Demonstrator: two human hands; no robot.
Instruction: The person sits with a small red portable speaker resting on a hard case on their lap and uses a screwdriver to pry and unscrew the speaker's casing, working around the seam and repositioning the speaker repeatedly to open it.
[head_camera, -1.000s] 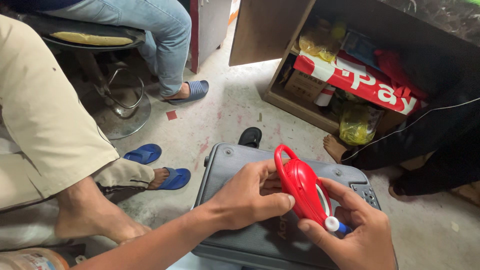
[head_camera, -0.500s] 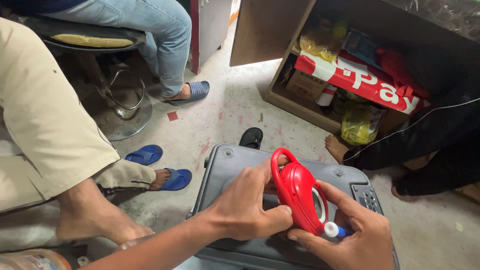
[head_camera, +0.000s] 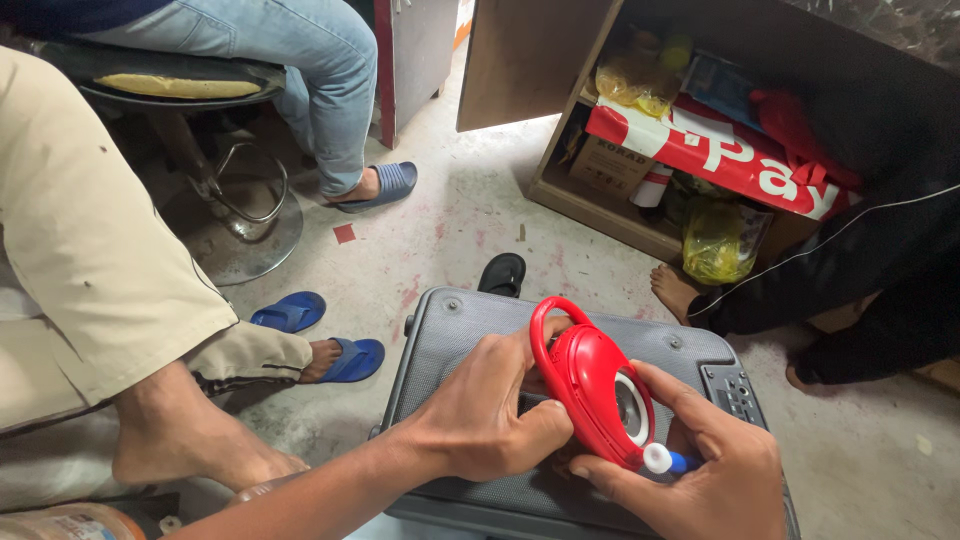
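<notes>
Head view is showing a red oval device (head_camera: 590, 385) with a loop handle, standing on edge over a grey hard case (head_camera: 560, 345) that is lying on the concrete floor (head_camera: 440, 235). I am gripping its left face with my left hand (head_camera: 485, 415), fingers curled, while my right hand (head_camera: 700, 470) is cupping it from below, pinching a small white and blue piece (head_camera: 665, 460) at its bottom end. Blue sandals (head_camera: 320, 335) are resting nearby, left of the case

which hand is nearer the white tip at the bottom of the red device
Right. The right hand has fingers right beside the white tip; the left hand grips the red device higher, on its left side.
</notes>
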